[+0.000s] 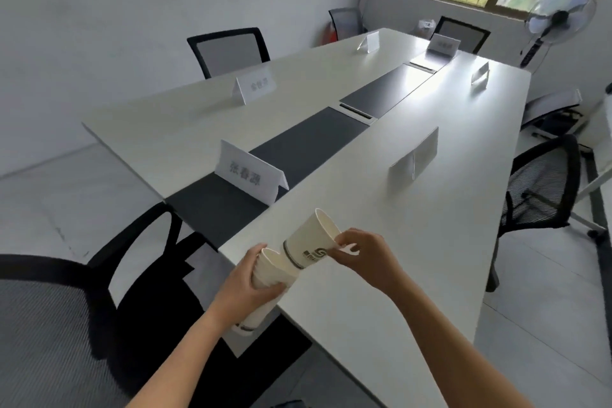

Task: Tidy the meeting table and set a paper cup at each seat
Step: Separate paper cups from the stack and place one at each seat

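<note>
- Left hand wraps its fingers round a stack of paper cups at the meeting table edge
- Right hand pinches one paper cup by its rim, seemingly just clear of the stack

Name cards on table, chairs around

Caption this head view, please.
Left hand grips a cup stack; right hand pinches one cup at its top, over the table.

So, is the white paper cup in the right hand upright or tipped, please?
Tipped: the white paper cup slants, mouth facing away, base toward the stack.
</note>
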A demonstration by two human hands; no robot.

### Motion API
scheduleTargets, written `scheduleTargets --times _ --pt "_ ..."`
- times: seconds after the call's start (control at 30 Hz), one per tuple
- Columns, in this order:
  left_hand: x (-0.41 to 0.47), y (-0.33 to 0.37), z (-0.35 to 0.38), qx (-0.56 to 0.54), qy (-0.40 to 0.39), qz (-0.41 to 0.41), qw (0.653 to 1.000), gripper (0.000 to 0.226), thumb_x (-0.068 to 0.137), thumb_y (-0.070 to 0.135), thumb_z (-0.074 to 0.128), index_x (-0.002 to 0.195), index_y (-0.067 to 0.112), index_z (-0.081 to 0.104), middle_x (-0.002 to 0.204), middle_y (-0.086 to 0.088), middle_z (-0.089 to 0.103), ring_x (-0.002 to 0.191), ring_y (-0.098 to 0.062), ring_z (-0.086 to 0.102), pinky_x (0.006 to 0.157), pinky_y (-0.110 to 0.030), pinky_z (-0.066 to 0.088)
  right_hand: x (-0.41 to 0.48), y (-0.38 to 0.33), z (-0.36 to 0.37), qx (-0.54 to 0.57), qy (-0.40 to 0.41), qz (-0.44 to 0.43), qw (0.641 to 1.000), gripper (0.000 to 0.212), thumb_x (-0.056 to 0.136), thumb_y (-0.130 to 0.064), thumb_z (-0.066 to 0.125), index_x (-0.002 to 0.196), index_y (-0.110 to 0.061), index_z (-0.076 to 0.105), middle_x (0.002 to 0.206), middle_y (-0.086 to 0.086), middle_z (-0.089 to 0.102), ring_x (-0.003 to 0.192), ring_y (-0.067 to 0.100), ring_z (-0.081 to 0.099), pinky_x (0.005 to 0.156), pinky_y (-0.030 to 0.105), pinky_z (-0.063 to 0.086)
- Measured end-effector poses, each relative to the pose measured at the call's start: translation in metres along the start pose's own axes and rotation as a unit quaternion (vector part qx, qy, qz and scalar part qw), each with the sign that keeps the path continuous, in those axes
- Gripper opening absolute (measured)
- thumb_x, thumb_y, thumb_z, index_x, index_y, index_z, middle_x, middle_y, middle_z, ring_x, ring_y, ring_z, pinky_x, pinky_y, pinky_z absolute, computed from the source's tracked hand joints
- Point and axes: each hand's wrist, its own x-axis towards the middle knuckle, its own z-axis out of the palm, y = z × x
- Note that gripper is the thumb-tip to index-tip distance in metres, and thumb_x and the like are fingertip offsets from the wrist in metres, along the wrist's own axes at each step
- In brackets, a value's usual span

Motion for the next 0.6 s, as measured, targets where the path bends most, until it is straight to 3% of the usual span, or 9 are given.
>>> scheduleTargets --times 0.1,0.23,0.33,0.43,0.6 --pt "-0.011 -0.009 -0.019 -0.052 0.093 -0.023 0.994 0.076 0.044 0.057 0.065 0.113 0.046 0.035 0.108 0.010 0.052 0.100 -0.007 0.053 0.071 -0.014 0.044 0.024 0.009 0.014 -0.097 0.036 0.030 0.994 0.013 0.081 -0.022 0.063 0.083 -0.010 0.064 0.088 0.005 0.063 0.088 0.024 0.055 0.071 0.032 0.040" --pt "-0.021 -0.015 -0.033 -0.060 0.164 -0.045 0.984 0.097 0.037 0.062 0.061 0.125 0.031 0.034 0.101 0.010 0.054 0.088 -0.002 0.054 0.061 -0.011 0.045 0.041 0.018 0.043 -0.187 0.025 0.030 0.982 0.020 0.088 -0.021 0.052 0.098 -0.007 0.063 0.111 0.009 0.061 0.107 0.027 0.048 0.077 0.034 0.042" --pt "-0.026 -0.014 -0.037 -0.053 0.179 -0.043 0.981 0.082 0.036 0.062 0.059 0.110 0.033 0.038 0.094 0.013 0.055 0.084 0.000 0.054 0.059 -0.003 0.045 0.048 0.024 0.061 -0.198 -0.003 0.021 0.980 0.022 0.090 -0.014 0.047 0.096 -0.003 0.064 0.113 0.014 0.059 0.105 0.031 0.048 0.082 0.035 0.043" --pt "-0.027 -0.017 -0.040 -0.042 0.186 -0.046 0.981 0.070 0.037 0.062 0.059 0.100 0.039 0.042 0.093 0.010 0.058 0.083 -0.002 0.056 0.058 -0.010 0.047 0.052 0.029 0.070 -0.200 -0.027 0.028 0.979 0.022 0.089 -0.011 0.046 0.100 -0.004 0.064 0.115 0.015 0.057 0.106 0.032 0.048 0.086 0.037 0.043" --pt "-0.026 -0.022 -0.042 -0.029 0.163 -0.040 0.985 0.089 0.035 0.064 0.065 0.114 0.029 0.042 0.097 0.009 0.058 0.089 -0.006 0.058 0.062 -0.016 0.047 0.049 0.026 0.073 -0.267 -0.020 0.027 0.963 0.031 0.087 -0.012 0.048 0.116 -0.013 0.057 0.132 0.010 0.049 0.119 0.031 0.042 0.096 0.037 0.037"
